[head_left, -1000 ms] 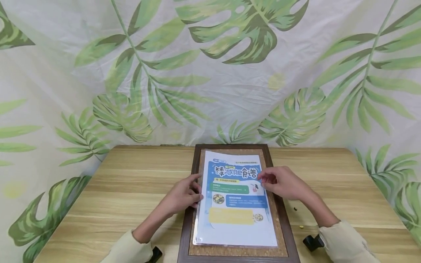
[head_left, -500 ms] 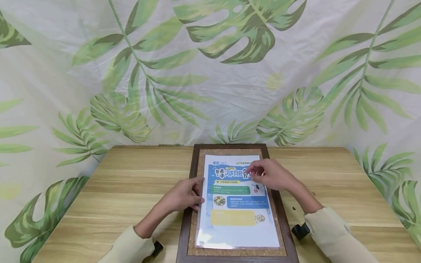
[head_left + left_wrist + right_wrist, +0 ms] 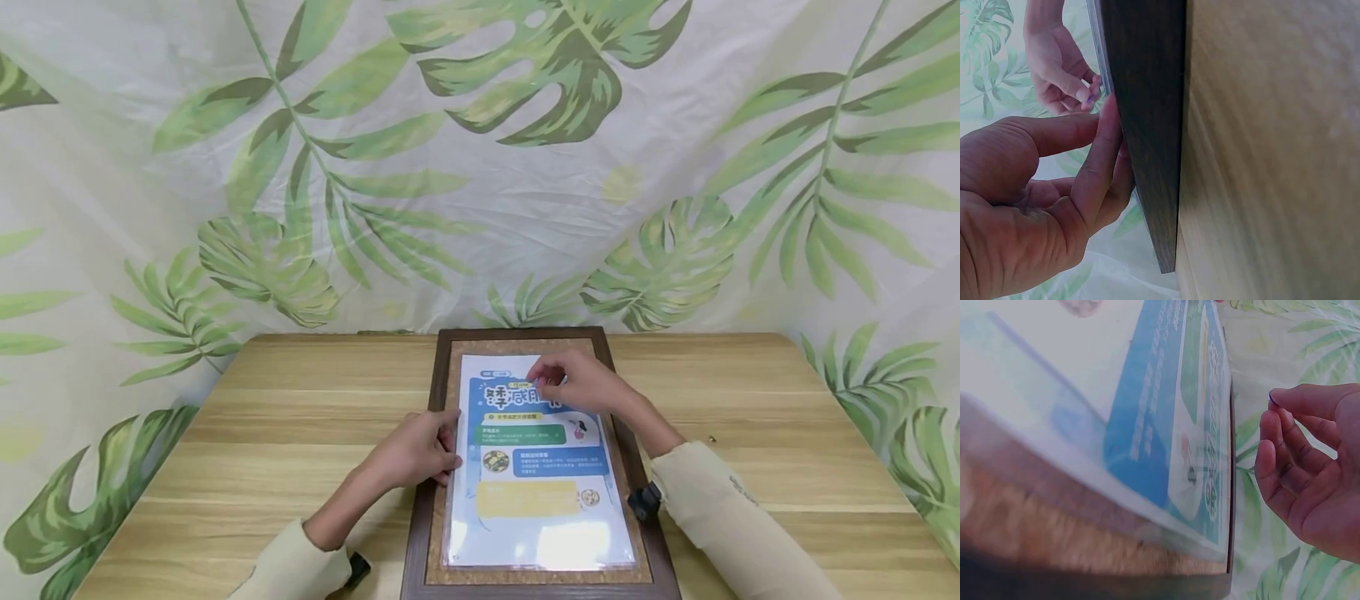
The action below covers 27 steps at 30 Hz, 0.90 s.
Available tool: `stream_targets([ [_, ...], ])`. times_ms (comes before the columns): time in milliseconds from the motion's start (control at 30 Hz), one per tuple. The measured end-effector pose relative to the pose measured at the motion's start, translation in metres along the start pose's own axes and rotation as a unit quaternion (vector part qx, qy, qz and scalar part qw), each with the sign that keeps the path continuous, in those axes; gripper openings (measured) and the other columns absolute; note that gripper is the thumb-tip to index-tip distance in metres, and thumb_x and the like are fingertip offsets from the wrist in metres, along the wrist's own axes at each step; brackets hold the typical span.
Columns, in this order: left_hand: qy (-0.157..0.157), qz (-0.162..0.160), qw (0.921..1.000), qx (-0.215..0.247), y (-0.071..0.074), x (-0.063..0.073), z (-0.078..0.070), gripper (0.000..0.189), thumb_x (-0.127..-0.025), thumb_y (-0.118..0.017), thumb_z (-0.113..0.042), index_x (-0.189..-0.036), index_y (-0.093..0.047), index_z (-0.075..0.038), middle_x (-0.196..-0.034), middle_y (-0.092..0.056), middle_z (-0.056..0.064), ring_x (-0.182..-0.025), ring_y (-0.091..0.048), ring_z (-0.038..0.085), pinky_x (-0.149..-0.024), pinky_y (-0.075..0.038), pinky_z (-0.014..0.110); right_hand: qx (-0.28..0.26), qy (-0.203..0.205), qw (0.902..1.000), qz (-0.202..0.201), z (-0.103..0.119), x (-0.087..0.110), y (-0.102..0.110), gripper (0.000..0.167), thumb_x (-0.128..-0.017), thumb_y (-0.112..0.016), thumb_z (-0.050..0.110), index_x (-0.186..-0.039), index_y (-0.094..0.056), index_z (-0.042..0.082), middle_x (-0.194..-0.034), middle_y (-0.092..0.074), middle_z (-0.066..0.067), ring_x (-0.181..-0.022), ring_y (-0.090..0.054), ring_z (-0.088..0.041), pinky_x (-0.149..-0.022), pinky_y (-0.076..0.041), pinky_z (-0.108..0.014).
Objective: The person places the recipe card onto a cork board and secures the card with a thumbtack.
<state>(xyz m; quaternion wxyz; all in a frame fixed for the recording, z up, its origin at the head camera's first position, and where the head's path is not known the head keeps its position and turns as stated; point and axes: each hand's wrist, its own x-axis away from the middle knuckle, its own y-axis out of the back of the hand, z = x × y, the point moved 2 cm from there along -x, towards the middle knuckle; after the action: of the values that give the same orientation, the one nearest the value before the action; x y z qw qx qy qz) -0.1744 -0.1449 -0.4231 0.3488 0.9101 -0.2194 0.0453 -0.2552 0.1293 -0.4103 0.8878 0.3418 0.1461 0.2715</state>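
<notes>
a printed sheet (image 3: 525,458) lies on a corkboard (image 3: 540,576) reaching the far edge of the surface (image 3: 300,392), the left hand (image 3: 416,450) touching its left side, seemingly steadying it, while the right hand (image 3: 581,382), apart, pinches a tiny purple thing (image 3: 1090,99).

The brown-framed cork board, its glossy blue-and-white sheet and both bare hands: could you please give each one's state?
Cork board, lying on the pale wooden table.
Sheet, lying on the board.
Left hand, touching the sheet's edge.
Right hand, pinching a small purple object.
</notes>
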Motion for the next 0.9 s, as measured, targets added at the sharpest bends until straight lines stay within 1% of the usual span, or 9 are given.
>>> stream_targets([
  [33,-0.001,-0.001,1.0000,-0.001,0.001,0.000,0.000,0.071,-0.090,-0.077,0.011,-0.154,-0.046,0.014,-0.081,-0.063,0.009,-0.057,-0.068,0.017,-0.053,-0.058,0.029,-0.001,-0.003,1.0000,0.002,0.001,-0.003,-0.001,0.018,-0.095,-0.073,0.000,-0.112,-0.079,-0.001,-0.088,-0.072,-0.002,-0.080,-0.059,-0.013,-0.073,-0.049,-0.024],
  [133,-0.005,-0.002,1.0000,-0.004,0.002,0.001,-0.001,0.072,-0.090,-0.076,0.011,-0.155,-0.045,0.013,-0.081,-0.063,0.009,-0.057,-0.067,0.016,-0.053,-0.058,0.029,0.001,-0.016,0.9999,0.005,0.003,-0.011,-0.005,0.019,-0.096,-0.073,0.003,-0.114,-0.079,0.000,-0.089,-0.072,-0.002,-0.081,-0.060,-0.012,-0.074,-0.049,-0.025],
  [267,-0.008,-0.002,1.0000,-0.006,0.003,0.001,-0.001,0.073,-0.090,-0.076,0.011,-0.156,-0.044,0.013,-0.081,-0.063,0.009,-0.058,-0.067,0.016,-0.053,-0.058,0.028,0.007,-0.020,0.9998,0.008,0.002,-0.020,-0.008,0.019,-0.097,-0.072,0.005,-0.115,-0.079,0.002,-0.092,-0.073,-0.003,-0.084,-0.062,-0.012,-0.076,-0.051,-0.026],
  [500,-0.004,0.001,1.0000,-0.007,0.001,0.000,0.000,0.074,-0.090,-0.077,0.011,-0.156,-0.044,0.013,-0.081,-0.063,0.009,-0.058,-0.067,0.016,-0.053,-0.057,0.027,-0.006,-0.023,0.9997,0.011,0.001,-0.035,-0.018,0.018,-0.100,-0.072,0.006,-0.117,-0.078,0.002,-0.093,-0.071,-0.003,-0.083,-0.058,-0.012,-0.077,-0.049,-0.025],
  [700,-0.008,0.002,0.9999,-0.008,0.001,0.000,0.000,0.074,-0.090,-0.077,0.011,-0.156,-0.044,0.013,-0.081,-0.063,0.008,-0.058,-0.067,0.016,-0.053,-0.057,0.026,-0.007,-0.027,0.9995,0.015,0.000,-0.049,-0.025,0.020,-0.100,-0.072,0.007,-0.119,-0.077,0.003,-0.095,-0.073,-0.003,-0.083,-0.060,-0.013,-0.079,-0.050,-0.026],
  [900,-0.007,0.001,0.9999,-0.013,0.003,-0.001,0.000,0.074,-0.090,-0.077,0.011,-0.156,-0.045,0.013,-0.081,-0.063,0.008,-0.058,-0.067,0.016,-0.052,-0.057,0.026,-0.001,-0.041,0.9991,0.012,-0.002,-0.062,-0.032,0.020,-0.100,-0.072,0.011,-0.119,-0.078,0.006,-0.098,-0.077,-0.002,-0.087,-0.066,-0.012,-0.085,-0.054,-0.028],
])
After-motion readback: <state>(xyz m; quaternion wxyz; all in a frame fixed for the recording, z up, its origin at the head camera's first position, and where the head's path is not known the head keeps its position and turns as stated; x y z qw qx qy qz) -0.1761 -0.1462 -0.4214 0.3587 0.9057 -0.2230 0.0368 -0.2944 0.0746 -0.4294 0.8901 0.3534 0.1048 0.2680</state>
